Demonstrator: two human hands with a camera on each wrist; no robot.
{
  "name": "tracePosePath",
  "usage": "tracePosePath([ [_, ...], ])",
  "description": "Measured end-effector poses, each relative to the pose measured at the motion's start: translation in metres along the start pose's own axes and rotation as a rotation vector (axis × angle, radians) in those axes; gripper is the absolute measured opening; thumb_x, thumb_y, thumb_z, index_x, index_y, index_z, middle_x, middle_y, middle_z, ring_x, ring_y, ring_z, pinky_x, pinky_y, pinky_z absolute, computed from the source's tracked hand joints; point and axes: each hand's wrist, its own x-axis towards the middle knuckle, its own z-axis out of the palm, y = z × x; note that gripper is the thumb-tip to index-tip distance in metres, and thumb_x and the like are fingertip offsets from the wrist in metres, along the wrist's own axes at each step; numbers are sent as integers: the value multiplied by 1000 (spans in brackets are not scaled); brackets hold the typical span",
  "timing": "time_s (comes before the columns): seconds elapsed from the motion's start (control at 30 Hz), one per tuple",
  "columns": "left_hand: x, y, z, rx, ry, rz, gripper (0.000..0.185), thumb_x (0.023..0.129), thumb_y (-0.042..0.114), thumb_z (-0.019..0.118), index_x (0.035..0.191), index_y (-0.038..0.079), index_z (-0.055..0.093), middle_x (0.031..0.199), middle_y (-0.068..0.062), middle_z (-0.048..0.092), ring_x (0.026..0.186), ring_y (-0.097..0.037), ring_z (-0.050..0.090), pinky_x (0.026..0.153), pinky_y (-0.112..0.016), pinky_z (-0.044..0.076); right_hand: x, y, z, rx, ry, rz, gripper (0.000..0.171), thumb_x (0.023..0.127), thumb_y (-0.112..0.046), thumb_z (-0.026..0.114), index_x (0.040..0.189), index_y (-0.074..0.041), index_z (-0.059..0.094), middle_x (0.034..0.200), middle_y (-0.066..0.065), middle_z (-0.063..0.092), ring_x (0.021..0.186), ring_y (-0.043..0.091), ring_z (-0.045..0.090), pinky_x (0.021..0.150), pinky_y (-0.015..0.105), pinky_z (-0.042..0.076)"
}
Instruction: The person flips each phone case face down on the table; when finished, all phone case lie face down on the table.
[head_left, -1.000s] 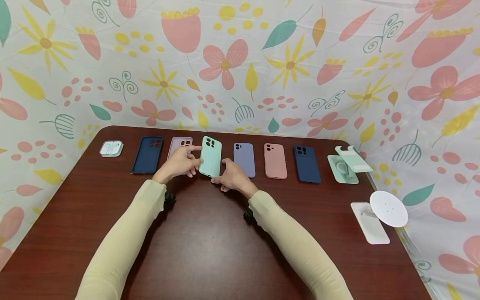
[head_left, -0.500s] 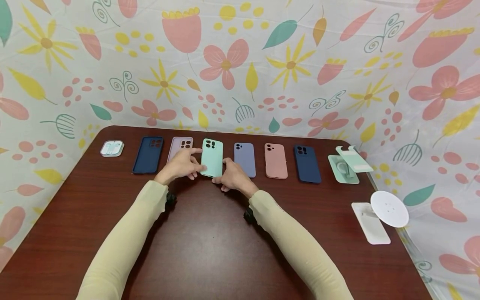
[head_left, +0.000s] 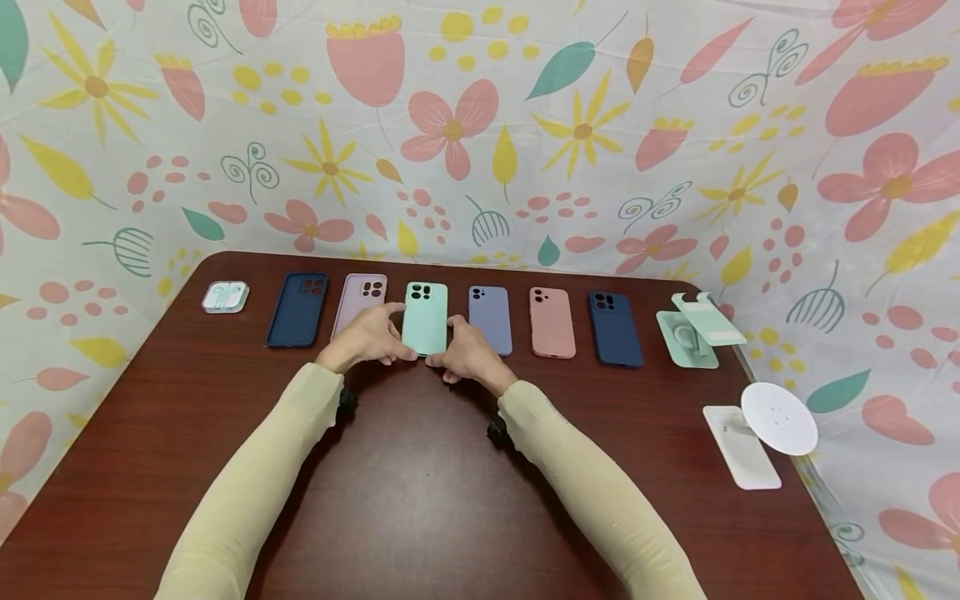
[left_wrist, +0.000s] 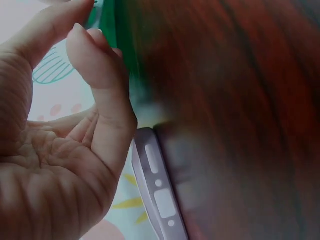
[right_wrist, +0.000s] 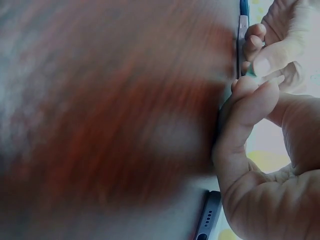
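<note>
A mint-green phone case (head_left: pixel 426 321) lies with its camera cutouts at the far end, in the middle of a row of cases. My left hand (head_left: pixel 369 335) holds its left side, thumb at the near corner and index finger farther up the edge. On the opposite side my right hand (head_left: pixel 468 354) grips the near right corner between thumb and index finger. In the left wrist view, the left hand (left_wrist: pixel 75 130) stands beside the port edge of a lilac case (left_wrist: pixel 155 170). Both thumbs come close together in the right wrist view, where the right hand (right_wrist: pixel 260 160) hides most of the mint case.
Left of the lilac case lie a dark blue case (head_left: pixel 297 310) and boxed earphones (head_left: pixel 225 297). To the right are a lavender-blue case (head_left: pixel 491 321), a pink case (head_left: pixel 551 323) and another navy case (head_left: pixel 615 329). Green (head_left: pixel 686 337) and white (head_left: pixel 742 446) stands occupy the table's right edge.
The mint case has gone from tilted to straight and lower, shifting slightly right and toward me. My left hand has slid down along its side; the right hand has barely moved.
</note>
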Motion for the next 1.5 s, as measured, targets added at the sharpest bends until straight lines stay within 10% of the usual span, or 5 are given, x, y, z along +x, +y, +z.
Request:
tracePosePath([
  [0.67, 4, 13, 2, 129, -17, -71, 108, 85, 13, 93, 170, 1, 29, 68, -6, 71, 53, -11, 66, 59, -26, 63, 1, -1, 1, 2, 27, -8, 92, 98, -17, 84, 169, -4, 28, 68, 9, 73, 47, 13, 65, 53, 30, 62],
  [1.5, 3, 9, 5, 125, -13, -45, 103, 84, 9, 92, 168, 1, 33, 77, -11, 71, 53, -12, 67, 59, -28, 65, -3, -1, 3, -1, 40, 0, 91, 98, -18, 84, 169, -4, 29, 66, 7, 71, 46, 13, 64, 53, 29, 61],
])
